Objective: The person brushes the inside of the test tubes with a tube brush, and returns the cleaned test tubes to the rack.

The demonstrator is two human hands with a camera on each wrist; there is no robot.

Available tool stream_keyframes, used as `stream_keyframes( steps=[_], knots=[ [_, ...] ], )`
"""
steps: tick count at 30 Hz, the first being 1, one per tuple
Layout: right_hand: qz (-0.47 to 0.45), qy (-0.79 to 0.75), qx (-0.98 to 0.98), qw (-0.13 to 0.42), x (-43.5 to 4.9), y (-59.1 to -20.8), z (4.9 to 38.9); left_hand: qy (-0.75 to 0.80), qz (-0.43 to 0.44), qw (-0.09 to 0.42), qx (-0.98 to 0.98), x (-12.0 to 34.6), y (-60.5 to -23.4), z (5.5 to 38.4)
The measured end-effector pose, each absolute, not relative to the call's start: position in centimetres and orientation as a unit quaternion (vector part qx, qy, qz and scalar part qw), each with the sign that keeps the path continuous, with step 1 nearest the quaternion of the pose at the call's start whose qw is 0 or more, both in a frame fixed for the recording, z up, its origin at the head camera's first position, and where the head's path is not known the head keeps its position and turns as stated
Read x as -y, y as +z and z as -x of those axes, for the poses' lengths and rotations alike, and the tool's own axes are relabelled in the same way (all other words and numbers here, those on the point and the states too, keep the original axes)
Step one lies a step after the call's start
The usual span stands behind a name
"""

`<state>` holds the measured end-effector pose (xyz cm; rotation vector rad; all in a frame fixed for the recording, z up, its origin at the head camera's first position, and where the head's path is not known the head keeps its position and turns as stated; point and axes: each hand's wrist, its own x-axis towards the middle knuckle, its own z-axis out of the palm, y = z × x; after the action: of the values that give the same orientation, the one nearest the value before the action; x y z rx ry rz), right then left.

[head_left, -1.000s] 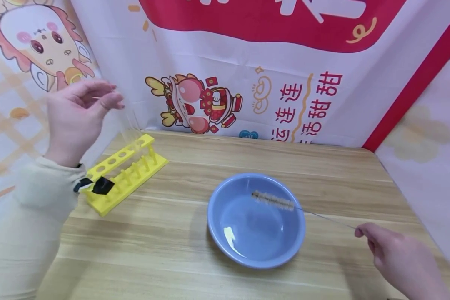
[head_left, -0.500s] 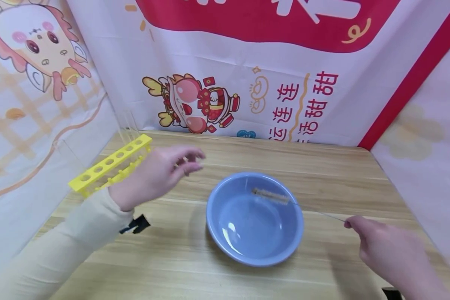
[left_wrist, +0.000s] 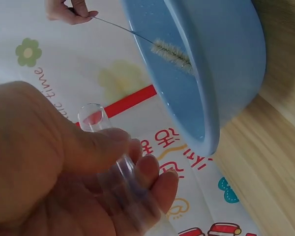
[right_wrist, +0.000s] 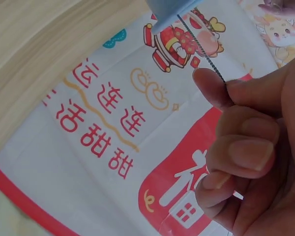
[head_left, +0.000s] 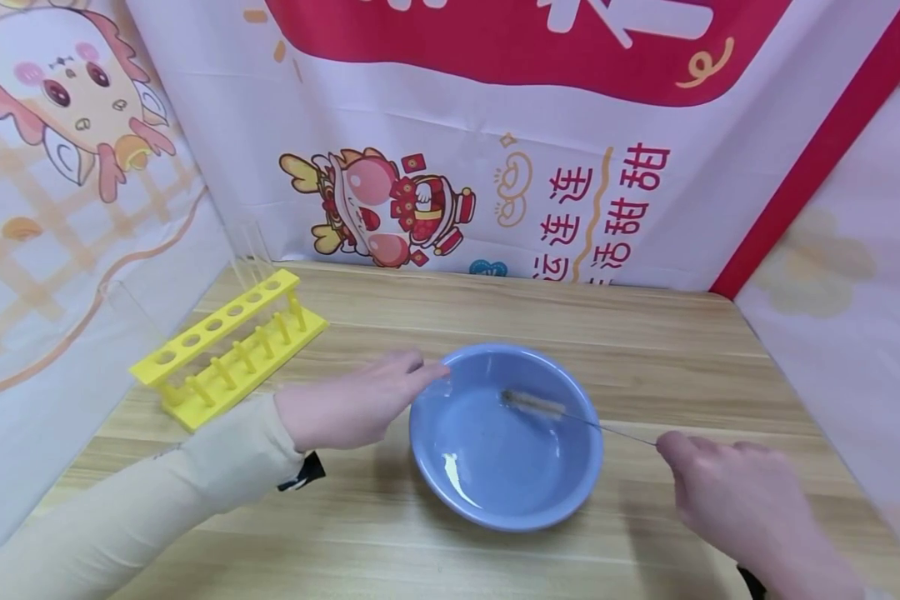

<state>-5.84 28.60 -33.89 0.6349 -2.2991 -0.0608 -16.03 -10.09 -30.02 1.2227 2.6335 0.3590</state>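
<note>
My left hand (head_left: pixel 360 400) is at the left rim of a blue basin (head_left: pixel 435 487). In the left wrist view, its thumb and fingers grip a clear glass test tube (left_wrist: pixel 124 169), open mouth towards the basin. The head view barely shows that tube. My right hand (head_left: pixel 742 500), to the right of the basin, pinches the thin twisted-wire handle (right_wrist: pixel 202 49) of a test tube brush (head_left: pixel 536 406). The pale bristles of the brush (left_wrist: pixel 172 55) are inside the basin's rim. Water in the basin is hard to make out.
At the left stands a yellow test tube rack (head_left: pixel 270 343). One clear tube (head_left: pixel 133 312) is at its near end, and others (head_left: pixel 251 250) are at its far end. Printed cloth (head_left: pixel 420 100) hangs behind and beside the wooden table (head_left: pixel 330 533).
My left hand has left the rack and moved right and towards me, to the basin's rim, carrying the test tube. My right hand has shifted slightly left with the brush.
</note>
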Motion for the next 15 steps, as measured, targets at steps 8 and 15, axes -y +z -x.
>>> stream_keyframes(
  steps=[8,15],
  knots=[
    [-0.229,0.009,0.900,0.370,-29.8,-34.4,6.1,0.280,-0.266,0.187,-0.903,10.3,-30.0,16.2],
    [-0.195,0.062,0.907,0.368,-32.1,-34.3,5.0,0.154,-0.455,-0.059,-0.875,10.9,-30.2,16.6]
  ],
)
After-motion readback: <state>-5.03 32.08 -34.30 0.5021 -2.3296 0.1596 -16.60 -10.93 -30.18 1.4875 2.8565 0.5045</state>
